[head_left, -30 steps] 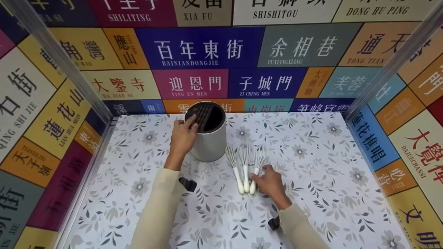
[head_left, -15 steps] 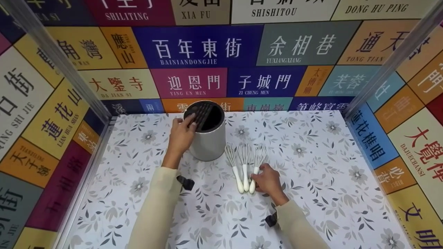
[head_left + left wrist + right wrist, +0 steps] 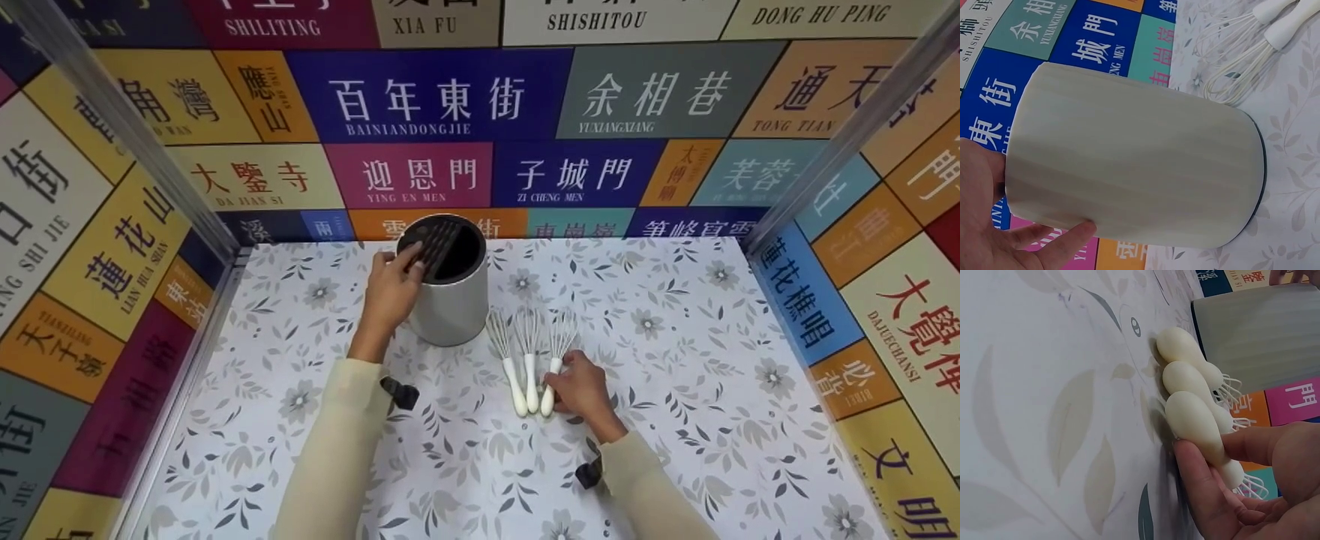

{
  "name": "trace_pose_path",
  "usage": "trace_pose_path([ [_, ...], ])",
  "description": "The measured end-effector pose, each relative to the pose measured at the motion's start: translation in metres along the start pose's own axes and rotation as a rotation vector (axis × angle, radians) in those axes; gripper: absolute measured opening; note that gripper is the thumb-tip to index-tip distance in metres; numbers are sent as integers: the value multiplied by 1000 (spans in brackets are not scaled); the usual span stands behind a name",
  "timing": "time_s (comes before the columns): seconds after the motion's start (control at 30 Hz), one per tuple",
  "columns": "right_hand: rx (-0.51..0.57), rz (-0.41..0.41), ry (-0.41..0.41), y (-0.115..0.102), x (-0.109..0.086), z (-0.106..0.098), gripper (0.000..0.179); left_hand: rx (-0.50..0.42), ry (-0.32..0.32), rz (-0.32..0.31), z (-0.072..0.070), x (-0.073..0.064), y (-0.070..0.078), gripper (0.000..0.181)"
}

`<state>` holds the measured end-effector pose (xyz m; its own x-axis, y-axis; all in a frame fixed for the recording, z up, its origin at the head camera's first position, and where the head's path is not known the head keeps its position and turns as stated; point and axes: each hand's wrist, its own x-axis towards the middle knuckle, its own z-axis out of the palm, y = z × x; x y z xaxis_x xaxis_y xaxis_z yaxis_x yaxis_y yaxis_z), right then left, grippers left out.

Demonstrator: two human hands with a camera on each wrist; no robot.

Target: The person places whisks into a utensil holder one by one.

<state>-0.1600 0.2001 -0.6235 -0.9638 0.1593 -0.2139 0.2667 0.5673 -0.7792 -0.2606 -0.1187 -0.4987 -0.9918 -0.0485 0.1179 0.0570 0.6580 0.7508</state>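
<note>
A round pale grey utensil holder (image 3: 451,319) with a black rim and a black slotted insert (image 3: 441,240) stands upright near the back of the table. My left hand (image 3: 391,289) holds it by the near left of its rim; in the left wrist view, fingers press on the outer wall. Three whisks with cream handles and wire heads lie side by side, heads toward the back: a left one (image 3: 515,391), a middle one (image 3: 531,386) and a right one (image 3: 553,367). My right hand (image 3: 583,386) pinches the right whisk's handle (image 3: 1193,419) between thumb and fingers.
A white tablecloth (image 3: 675,420) with grey leaves and flowers covers the table. Walls with coloured name panels (image 3: 431,97) enclose it at the back and both sides. Clear corner posts (image 3: 840,135) rise at the back corners.
The right hand's fingers have closed in on the right whisk's handle. The left hand stays at the holder's rim, and the holder and whisks keep their places on the table.
</note>
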Motion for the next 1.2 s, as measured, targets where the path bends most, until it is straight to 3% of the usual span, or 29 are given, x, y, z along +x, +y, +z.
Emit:
trace_pose_path([
  [0.33,-27,-53,-17,-9,1,-6,51,18,6,-11,-2,0,0,43],
  [0.57,21,-82,-32,-22,0,-11,49,9,12,-12,-1,0,-1,42],
  [1.2,126,-164,-97,-85,2,-27,52,1,5,-8,-1,0,3,42],
])
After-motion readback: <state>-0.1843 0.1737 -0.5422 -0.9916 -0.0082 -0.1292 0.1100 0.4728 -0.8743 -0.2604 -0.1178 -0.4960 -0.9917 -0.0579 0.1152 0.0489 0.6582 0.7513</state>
